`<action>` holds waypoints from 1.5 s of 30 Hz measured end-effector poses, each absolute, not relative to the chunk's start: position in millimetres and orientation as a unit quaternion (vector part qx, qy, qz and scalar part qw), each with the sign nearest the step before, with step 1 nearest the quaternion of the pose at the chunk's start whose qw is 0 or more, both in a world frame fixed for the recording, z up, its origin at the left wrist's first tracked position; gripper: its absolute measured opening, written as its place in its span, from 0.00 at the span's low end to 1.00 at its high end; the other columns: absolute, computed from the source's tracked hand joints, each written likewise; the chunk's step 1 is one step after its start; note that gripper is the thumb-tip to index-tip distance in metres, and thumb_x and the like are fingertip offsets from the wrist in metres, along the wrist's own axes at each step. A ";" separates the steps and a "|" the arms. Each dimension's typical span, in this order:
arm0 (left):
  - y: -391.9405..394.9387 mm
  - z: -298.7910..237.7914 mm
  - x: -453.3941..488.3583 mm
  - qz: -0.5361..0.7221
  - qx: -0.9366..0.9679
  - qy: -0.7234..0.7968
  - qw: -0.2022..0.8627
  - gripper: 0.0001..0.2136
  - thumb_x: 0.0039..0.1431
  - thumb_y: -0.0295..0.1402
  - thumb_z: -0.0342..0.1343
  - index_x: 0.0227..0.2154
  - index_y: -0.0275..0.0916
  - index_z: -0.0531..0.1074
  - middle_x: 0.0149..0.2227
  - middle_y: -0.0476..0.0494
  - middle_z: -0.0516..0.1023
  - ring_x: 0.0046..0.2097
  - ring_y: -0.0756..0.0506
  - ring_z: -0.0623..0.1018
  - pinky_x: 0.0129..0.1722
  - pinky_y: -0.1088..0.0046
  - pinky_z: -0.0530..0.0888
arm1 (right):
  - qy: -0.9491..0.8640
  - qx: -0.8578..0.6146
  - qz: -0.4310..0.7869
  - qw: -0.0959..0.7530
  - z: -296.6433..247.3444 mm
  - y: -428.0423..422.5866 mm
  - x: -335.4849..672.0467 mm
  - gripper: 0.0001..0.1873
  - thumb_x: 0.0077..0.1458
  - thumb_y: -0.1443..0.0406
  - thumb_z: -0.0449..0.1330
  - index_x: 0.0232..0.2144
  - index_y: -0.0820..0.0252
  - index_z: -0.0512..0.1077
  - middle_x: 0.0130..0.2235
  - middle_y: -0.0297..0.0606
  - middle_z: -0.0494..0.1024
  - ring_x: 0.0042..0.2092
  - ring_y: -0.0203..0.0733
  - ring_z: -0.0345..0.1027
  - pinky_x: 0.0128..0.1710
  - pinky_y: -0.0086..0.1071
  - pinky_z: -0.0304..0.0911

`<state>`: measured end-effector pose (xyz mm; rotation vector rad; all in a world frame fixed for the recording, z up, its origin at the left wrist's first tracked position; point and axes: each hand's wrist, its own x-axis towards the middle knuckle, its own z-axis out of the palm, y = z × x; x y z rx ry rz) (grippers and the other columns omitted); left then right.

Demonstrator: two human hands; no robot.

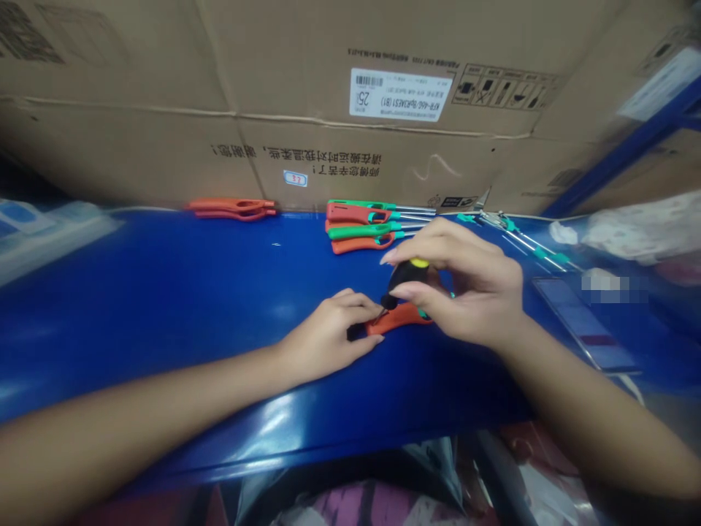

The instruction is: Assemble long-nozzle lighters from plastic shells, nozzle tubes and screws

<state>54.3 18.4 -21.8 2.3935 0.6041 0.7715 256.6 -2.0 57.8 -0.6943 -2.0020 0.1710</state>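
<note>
An orange lighter with a long nozzle type handle (401, 318) lies on the blue table (219, 307). My left hand (331, 332) pinches its left end between thumb and fingers. In my right hand (471, 281) is a short black screwdriver (406, 280) with a yellow band on top. Its tip points down at the lighter's left end, beside my left fingertips; the exact contact is too small to make out. My right hand hides the lighter's right end.
Several orange and green long lighters (358, 232) lie stacked by the cardboard wall (296, 131). Orange handle shells (233, 208) sit farther left. Metal rods with green parts (534, 245) and a phone (585, 325) are at the right. The table's front edge runs below my arms.
</note>
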 end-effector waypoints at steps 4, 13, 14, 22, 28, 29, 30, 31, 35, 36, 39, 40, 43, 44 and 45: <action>18.2 -21.1 55.1 0.286 0.889 0.225 0.278 0.09 0.62 0.30 0.61 0.45 0.36 0.79 0.43 0.42 0.81 0.46 0.43 0.79 0.50 0.64 0.74 | -0.818 -0.282 0.028 0.500 53.3 1.5 257.5 0.11 0.57 0.63 0.67 0.44 0.53 0.77 0.37 0.37 0.79 0.38 0.43 0.71 0.34 0.36 0.71; 19.2 -21.1 54.9 0.285 0.892 0.230 0.265 0.11 0.62 0.31 0.61 0.47 0.37 0.78 0.42 0.42 0.81 0.44 0.44 0.79 0.49 0.64 0.75 | -0.782 -0.298 0.232 0.496 51.4 -3.2 256.1 0.12 0.62 0.65 0.62 0.48 0.56 0.74 0.42 0.37 0.77 0.42 0.39 0.74 0.31 0.29 0.72; 19.3 -21.4 54.9 0.286 0.891 0.228 0.268 0.10 0.62 0.30 0.61 0.46 0.37 0.78 0.42 0.43 0.81 0.45 0.44 0.79 0.49 0.64 0.74 | -0.777 -0.311 0.193 0.513 50.2 -1.2 255.8 0.10 0.59 0.65 0.65 0.44 0.55 0.75 0.40 0.37 0.77 0.42 0.41 0.73 0.31 0.30 0.72; 19.3 -23.0 54.3 0.283 0.888 0.240 0.272 0.12 0.62 0.31 0.62 0.48 0.37 0.78 0.44 0.42 0.81 0.45 0.43 0.78 0.49 0.64 0.75 | -0.814 -0.292 0.201 0.459 49.2 0.9 258.7 0.18 0.67 0.64 0.55 0.58 0.53 0.69 0.46 0.39 0.78 0.45 0.42 0.74 0.36 0.34 0.74; 18.5 -21.2 55.3 0.284 0.879 0.249 0.290 0.09 0.60 0.31 0.62 0.43 0.37 0.80 0.44 0.43 0.82 0.45 0.43 0.80 0.49 0.64 0.75 | -0.806 -0.308 0.095 0.496 52.4 0.3 254.3 0.14 0.53 0.61 0.70 0.41 0.56 0.74 0.41 0.37 0.79 0.38 0.40 0.73 0.35 0.33 0.73; 18.0 -20.6 55.5 0.287 0.878 0.252 0.289 0.10 0.60 0.31 0.63 0.44 0.37 0.80 0.44 0.42 0.82 0.45 0.43 0.80 0.49 0.64 0.75 | -0.809 -0.309 0.057 0.497 52.4 0.6 254.4 0.15 0.54 0.60 0.70 0.42 0.56 0.74 0.41 0.38 0.79 0.38 0.40 0.72 0.37 0.34 0.73; 17.4 -19.9 55.7 0.289 0.877 0.254 0.287 0.11 0.60 0.30 0.63 0.45 0.37 0.79 0.43 0.42 0.82 0.45 0.43 0.80 0.49 0.64 0.75 | -0.815 -0.307 0.049 0.489 52.5 0.7 254.7 0.14 0.57 0.59 0.67 0.44 0.56 0.74 0.42 0.39 0.79 0.38 0.40 0.72 0.38 0.35 0.73; 16.7 -19.3 55.8 0.290 0.877 0.256 0.284 0.11 0.59 0.30 0.63 0.45 0.37 0.79 0.43 0.42 0.82 0.45 0.43 0.79 0.49 0.64 0.75 | -0.822 -0.304 0.073 0.476 52.6 0.4 255.2 0.14 0.62 0.60 0.63 0.48 0.56 0.73 0.44 0.40 0.79 0.36 0.39 0.72 0.37 0.35 0.73; 14.1 -17.7 55.8 0.284 0.877 0.263 0.285 0.12 0.59 0.31 0.63 0.45 0.36 0.80 0.43 0.41 0.82 0.44 0.42 0.79 0.49 0.63 0.75 | -0.806 -0.297 0.235 0.456 53.4 -0.8 256.5 0.20 0.67 0.62 0.55 0.60 0.53 0.65 0.44 0.38 0.78 0.25 0.30 0.67 0.24 0.27 0.67; 13.6 -17.6 55.8 0.282 0.876 0.265 0.288 0.11 0.59 0.31 0.63 0.44 0.36 0.80 0.43 0.41 0.82 0.45 0.42 0.79 0.49 0.63 0.75 | -0.801 -0.299 0.213 0.473 53.6 -0.6 256.6 0.21 0.64 0.61 0.60 0.58 0.53 0.67 0.42 0.36 0.79 0.25 0.30 0.66 0.23 0.26 0.66; 12.4 -16.6 56.1 0.279 0.874 0.275 0.288 0.09 0.58 0.31 0.63 0.41 0.35 0.80 0.42 0.40 0.82 0.45 0.41 0.79 0.49 0.62 0.75 | -0.810 -0.298 0.040 0.503 56.3 1.0 256.8 0.16 0.54 0.61 0.70 0.45 0.54 0.75 0.36 0.33 0.80 0.27 0.33 0.67 0.29 0.29 0.68; 12.1 -15.9 56.3 0.278 0.875 0.277 0.285 0.09 0.59 0.30 0.63 0.41 0.35 0.80 0.42 0.40 0.82 0.45 0.41 0.79 0.49 0.62 0.75 | -0.822 -0.298 0.001 0.486 58.2 1.2 257.2 0.13 0.56 0.62 0.68 0.44 0.54 0.76 0.38 0.34 0.81 0.30 0.34 0.70 0.33 0.30 0.70; 11.6 -13.7 56.1 0.272 0.878 0.276 0.281 0.09 0.59 0.31 0.62 0.42 0.36 0.80 0.42 0.41 0.82 0.45 0.41 0.79 0.48 0.62 0.75 | -0.856 -0.303 0.036 0.418 64.8 0.3 259.8 0.17 0.64 0.66 0.57 0.55 0.56 0.72 0.51 0.42 0.79 0.44 0.40 0.75 0.42 0.34 0.72; 11.6 -13.3 55.8 0.269 0.879 0.275 0.281 0.09 0.59 0.31 0.62 0.42 0.37 0.80 0.41 0.41 0.82 0.44 0.41 0.79 0.48 0.62 0.75 | -0.859 -0.303 0.079 0.404 66.3 -0.1 261.1 0.18 0.65 0.68 0.55 0.57 0.56 0.70 0.53 0.43 0.77 0.46 0.40 0.74 0.42 0.34 0.73; 11.6 -13.0 55.5 0.268 0.880 0.274 0.280 0.10 0.59 0.31 0.62 0.43 0.37 0.80 0.42 0.42 0.82 0.45 0.41 0.79 0.49 0.62 0.75 | -0.857 -0.302 0.116 0.402 66.8 -0.4 262.4 0.19 0.65 0.68 0.54 0.57 0.56 0.70 0.53 0.43 0.77 0.44 0.39 0.74 0.40 0.32 0.73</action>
